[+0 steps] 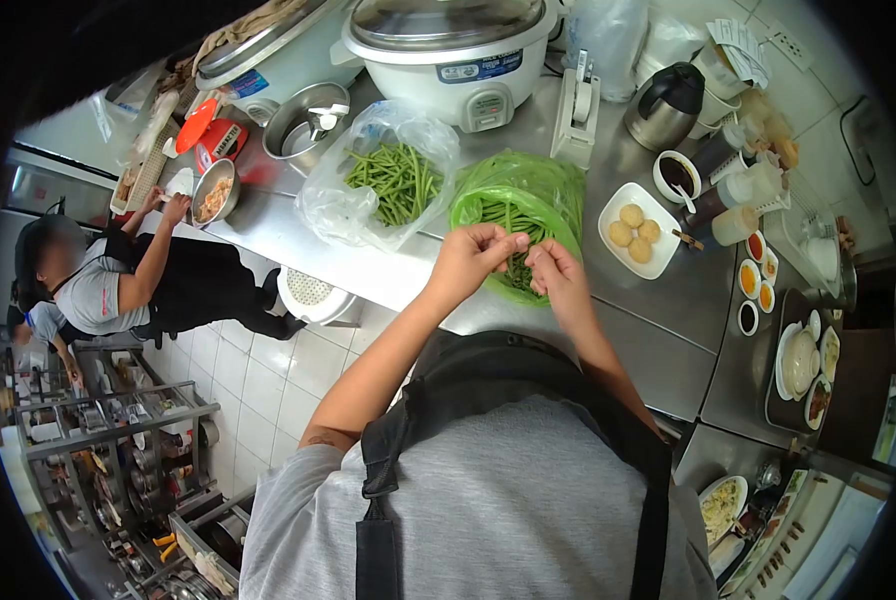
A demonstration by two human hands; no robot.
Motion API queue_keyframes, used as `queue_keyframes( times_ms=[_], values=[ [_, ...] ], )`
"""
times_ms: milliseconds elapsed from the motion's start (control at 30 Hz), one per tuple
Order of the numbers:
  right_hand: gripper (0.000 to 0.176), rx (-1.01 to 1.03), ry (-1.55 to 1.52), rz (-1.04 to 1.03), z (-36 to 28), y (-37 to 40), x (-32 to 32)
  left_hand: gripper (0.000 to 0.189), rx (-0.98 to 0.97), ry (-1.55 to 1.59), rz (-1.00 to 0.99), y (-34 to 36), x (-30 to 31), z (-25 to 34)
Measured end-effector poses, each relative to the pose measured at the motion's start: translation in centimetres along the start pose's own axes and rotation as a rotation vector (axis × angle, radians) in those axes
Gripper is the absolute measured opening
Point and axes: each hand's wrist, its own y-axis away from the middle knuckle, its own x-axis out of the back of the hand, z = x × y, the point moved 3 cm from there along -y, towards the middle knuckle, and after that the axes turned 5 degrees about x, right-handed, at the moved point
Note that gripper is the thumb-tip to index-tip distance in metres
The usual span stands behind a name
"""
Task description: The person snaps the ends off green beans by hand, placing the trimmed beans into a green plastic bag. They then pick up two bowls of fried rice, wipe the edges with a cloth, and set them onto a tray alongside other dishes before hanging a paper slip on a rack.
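My left hand (476, 262) and my right hand (558, 277) meet over a green plastic bag (548, 185) of long green beans. The fingers of each are pinched, thumb against fingertips, close together; whatever lies between them is too small to make out. Beneath the hands, whole beans (508, 215) show inside the open green bag. Left of it lies a clear plastic bag (328, 205), spread open, holding a pile of cut green beans (393, 183).
Behind the bags stands a large white rice cooker (448, 70). Right are a white dish (615, 238) with round balls, a steel jug (665, 110) and sauce cups. A co-worker (118, 275) works at the left beside a steel bowl (215, 192). A white stool (313, 295) stands below.
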Motion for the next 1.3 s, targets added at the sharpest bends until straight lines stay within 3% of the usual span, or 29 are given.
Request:
queue_keyframes(
  times_ms=[67,267,367,567,667,767,900,1000,1167,1233,1300],
  values=[
    [0.018,-0.036,0.080,0.023,0.6,0.4,-0.3,0.029,0.010,0.022,-0.001,-0.1,0.3,0.1],
    [0.029,-0.118,-0.133,0.161,0.0,0.5,0.1,0.032,-0.048,-0.094,0.065,-0.6,1.2,0.4],
    [0.030,-0.254,-0.011,-0.035,-0.2,0.8,-0.4,0.033,-0.094,-0.185,0.063,-0.7,1.5,0.4],
    [0.028,-0.340,0.080,-0.296,1.0,1.2,-1.3,0.034,-0.090,-0.210,0.090,-0.7,1.7,0.4],
    [0.026,-0.360,0.043,-0.325,1.0,1.4,-1.3,0.033,-0.105,-0.178,0.113,-0.7,1.7,0.2],
    [0.025,-0.353,0.113,-0.287,1.1,1.2,-1.0,0.032,-0.149,-0.231,0.212,-0.7,1.6,0.1],
    [0.026,-0.122,0.366,-0.110,0.9,1.0,-1.3,0.023,-0.053,-0.406,0.268,-0.2,0.7,-0.2],
    [0.025,0.037,0.482,-0.075,-0.3,1.1,-1.7,0.016,-0.263,-0.170,0.424,-0.5,-0.6,-1.7],
    [0.023,0.153,0.516,-0.201,-2.8,1.9,-3.5,0.025,0.141,0.282,-0.056,-1.0,-1.7,-4.9],
    [0.020,0.075,0.390,-0.270,-3.0,1.9,-3.9,0.030,0.379,0.364,-0.311,-0.1,-1.9,-4.9],
    [0.018,-0.072,0.165,-0.328,-2.5,1.9,-3.8,0.032,0.351,0.300,-0.309,0.0,-1.4,-4.7]
  ],
)
